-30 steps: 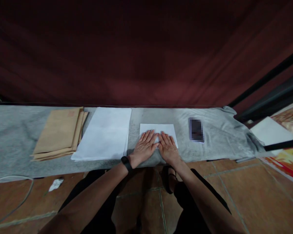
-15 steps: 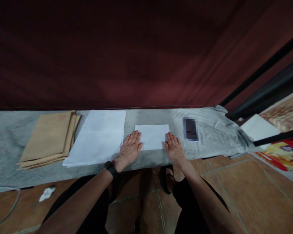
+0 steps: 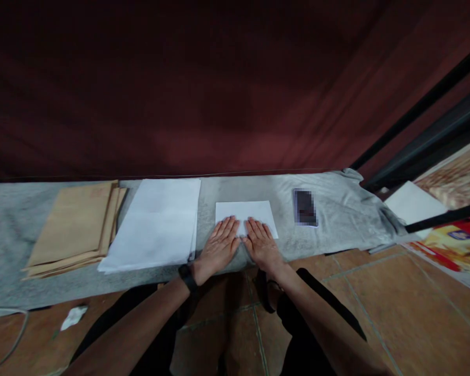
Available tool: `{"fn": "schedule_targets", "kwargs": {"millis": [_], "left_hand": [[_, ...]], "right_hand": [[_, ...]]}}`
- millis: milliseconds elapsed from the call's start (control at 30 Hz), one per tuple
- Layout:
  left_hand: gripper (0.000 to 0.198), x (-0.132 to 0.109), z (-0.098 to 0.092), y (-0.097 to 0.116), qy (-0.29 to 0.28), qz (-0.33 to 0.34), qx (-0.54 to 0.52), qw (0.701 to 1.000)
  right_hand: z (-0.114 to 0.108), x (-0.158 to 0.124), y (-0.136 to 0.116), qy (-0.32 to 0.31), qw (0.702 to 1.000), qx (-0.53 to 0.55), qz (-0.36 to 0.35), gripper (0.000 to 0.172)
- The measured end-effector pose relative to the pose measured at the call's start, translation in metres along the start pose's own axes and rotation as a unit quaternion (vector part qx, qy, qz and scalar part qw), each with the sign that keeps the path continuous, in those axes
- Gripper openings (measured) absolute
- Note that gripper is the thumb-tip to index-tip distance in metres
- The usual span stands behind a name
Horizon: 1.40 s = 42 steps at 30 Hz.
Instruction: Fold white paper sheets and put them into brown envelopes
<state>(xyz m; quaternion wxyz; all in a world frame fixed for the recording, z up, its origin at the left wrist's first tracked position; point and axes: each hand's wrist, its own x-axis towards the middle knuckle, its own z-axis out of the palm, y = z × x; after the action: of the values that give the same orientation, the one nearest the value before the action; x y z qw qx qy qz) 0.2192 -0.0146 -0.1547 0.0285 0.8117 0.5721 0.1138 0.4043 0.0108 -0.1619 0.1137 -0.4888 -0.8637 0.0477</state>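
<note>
As we look down, our left hand (image 3: 218,248) and our right hand (image 3: 261,245) lie flat and open, side by side, palms down on the near half of the small white sheet (image 3: 246,210); they grip nothing. This sheet rests on the grey cloth (image 3: 337,230) that covers the tabletop, about the middle, close to the near edge. Toward the left end we count one pile of white paper (image 3: 156,224), just beside the left hand, and then one pile of brown envelopes (image 3: 76,227) just beside it; how many pieces each pile has we cannot tell. Toward the right end lies one phone (image 3: 305,207), apart from the sheet, with bare cloth between them and more bare cloth beyond it. Behind the far edge hangs a dark red curtain (image 3: 219,104). One black band (image 3: 188,275) is on our left wrist. On the floor below the near edge we see one crumpled scrap (image 3: 73,316).
</note>
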Motion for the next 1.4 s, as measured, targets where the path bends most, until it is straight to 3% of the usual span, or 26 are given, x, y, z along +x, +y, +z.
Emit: {"fn": "schedule_targets", "kwargs": {"millis": [267,467,667,800,1133,1400], "left_hand": [[0.058,-0.009,-0.001,-0.022,0.003,-0.061,0.041,0.997],[0.056,0.001,-0.014,-0.023,0.012,-0.081,0.046,0.996],[0.054,0.040,-0.007,-0.008,0.007,-0.025,0.002,1.000],[0.055,0.057,0.002,-0.008,-0.022,-0.030,-0.003,0.999],[0.057,0.062,0.001,-0.032,-0.010,-0.111,0.024,0.994],[0.053,0.061,-0.009,-0.047,0.010,-0.139,0.032,0.990]], "right_hand": [[-0.004,-0.011,0.028,0.028,0.998,-0.024,0.052,0.056],[-0.012,0.001,0.037,0.016,0.993,-0.027,0.118,0.055],[-0.014,0.036,0.019,-0.007,0.997,0.013,0.071,0.054],[-0.004,0.050,0.009,-0.020,0.999,0.025,0.041,0.052],[0.010,0.051,0.025,0.050,0.996,-0.032,0.069,0.054],[0.007,0.042,0.044,0.042,0.992,-0.053,0.109,0.057]]}}
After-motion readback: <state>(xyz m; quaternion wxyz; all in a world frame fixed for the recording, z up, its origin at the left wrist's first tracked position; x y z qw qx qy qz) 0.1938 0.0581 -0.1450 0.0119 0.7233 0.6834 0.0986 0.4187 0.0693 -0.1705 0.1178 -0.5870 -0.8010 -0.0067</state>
